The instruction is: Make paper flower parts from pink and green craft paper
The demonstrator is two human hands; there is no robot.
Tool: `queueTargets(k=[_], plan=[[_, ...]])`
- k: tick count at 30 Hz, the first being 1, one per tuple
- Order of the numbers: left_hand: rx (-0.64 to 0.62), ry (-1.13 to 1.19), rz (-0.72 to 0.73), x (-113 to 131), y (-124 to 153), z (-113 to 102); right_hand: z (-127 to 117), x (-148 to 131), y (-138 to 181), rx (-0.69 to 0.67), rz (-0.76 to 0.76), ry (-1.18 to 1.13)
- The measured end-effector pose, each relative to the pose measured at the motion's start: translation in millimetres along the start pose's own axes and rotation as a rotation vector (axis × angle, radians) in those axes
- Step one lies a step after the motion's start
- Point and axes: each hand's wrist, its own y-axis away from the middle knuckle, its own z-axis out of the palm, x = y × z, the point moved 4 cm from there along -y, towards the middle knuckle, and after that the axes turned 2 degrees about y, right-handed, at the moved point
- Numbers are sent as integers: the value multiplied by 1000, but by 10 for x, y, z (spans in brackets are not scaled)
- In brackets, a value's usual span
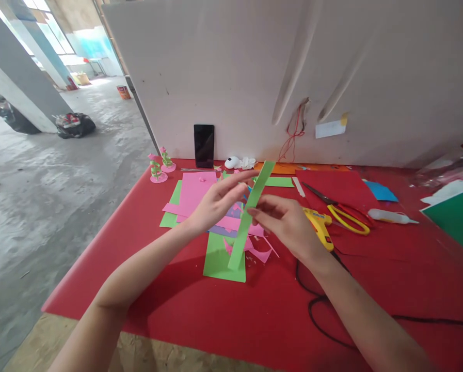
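A long light-green paper strip (250, 217) slants upward above the table, pinched by my right hand (287, 222) between thumb and fingers near its middle. My left hand (219, 201) is on the strip's other side with fingers stretched out. Its fingertips are close to the upper part of the strip; whether they touch it I cannot tell. Beneath lie a green paper sheet (219, 263), a pink sheet (194, 194), pink strips (227, 222) and small curled pink scraps (261, 254).
A yellow glue gun (320, 227) with a black cord lies right of my hands, beside yellow-handled scissors (347, 217) and a plastic bottle (389, 216). Two small pink-and-green paper models (157, 173) stand at the left edge. A phone (204, 146) leans against the back panel.
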Motion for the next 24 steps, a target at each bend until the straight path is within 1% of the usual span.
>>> queueTargets(k=[1, 2, 5, 6, 7, 9, 11, 15, 17, 19, 21, 24], plan=[[-41, 49, -44, -15, -12, 12, -39, -20, 6, 34, -22, 22], [-101, 104, -118, -37, -16, 32, -79, -41, 16, 71, -47, 50], [-358, 250, -399, -88, 40, 135, -174, -96, 51, 173, -150, 173], [-429, 278, -454, -84, 71, 166, -191, -107, 61, 201, -192, 222], [-467, 292, -473, -68, 93, 186, -202, -113, 67, 225, -234, 271], [-473, 310, -468, -31, 120, 203, -212, -114, 71, 259, -308, 361], [-429, 294, -469, -13, 132, 200, -215, -110, 70, 274, -360, 429], [-372, 221, -464, -15, 145, 172, -230, -124, 83, 271, -385, 476], [-355, 190, -427, -11, 149, 153, -250, -130, 93, 277, -351, 446], [-335, 155, -396, -5, 155, 132, -275, -111, 90, 270, -279, 378], [-343, 138, -393, 5, 165, 128, -282, -65, 67, 212, -182, 288], [-374, 128, -404, 21, 171, 141, -262, 4, 29, 89, -54, 166]])
